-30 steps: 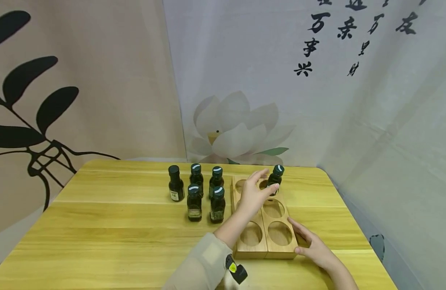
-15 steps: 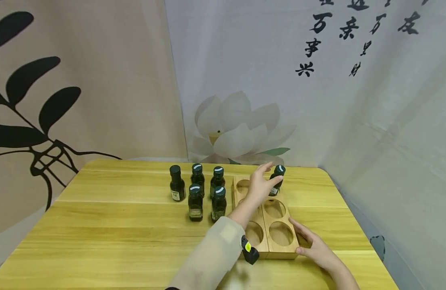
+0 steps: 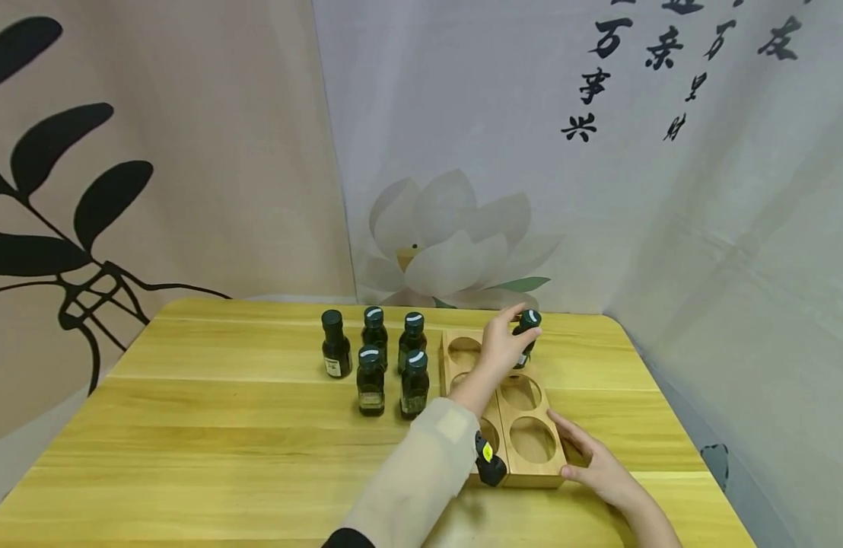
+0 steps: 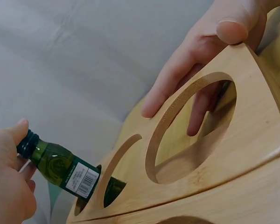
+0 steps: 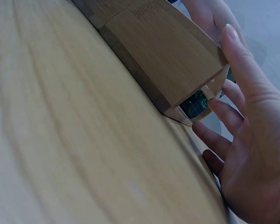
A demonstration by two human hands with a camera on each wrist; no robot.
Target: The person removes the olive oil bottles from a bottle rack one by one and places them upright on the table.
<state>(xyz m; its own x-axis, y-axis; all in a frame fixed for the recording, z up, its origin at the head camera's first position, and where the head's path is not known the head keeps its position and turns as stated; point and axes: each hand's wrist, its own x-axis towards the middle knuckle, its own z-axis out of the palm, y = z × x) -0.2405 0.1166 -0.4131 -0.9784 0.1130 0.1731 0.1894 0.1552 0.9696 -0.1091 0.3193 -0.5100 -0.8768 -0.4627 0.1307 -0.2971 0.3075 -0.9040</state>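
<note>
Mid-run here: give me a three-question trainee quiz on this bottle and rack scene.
1. True or false: the left hand grips the bottle near its cap.
2. How many bottles stand loose on the table, outside the wooden rack?
3. The right hand is: A) lifting a bottle; B) resting against the rack's near right corner; C) flat on the table, far from the rack.

Key: 1 true; 2 five; 3 B.

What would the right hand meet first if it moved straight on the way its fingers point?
Most likely the rack: the right hand already rests against its near right corner, fingers straight along its side. Depth is unclear.
</note>
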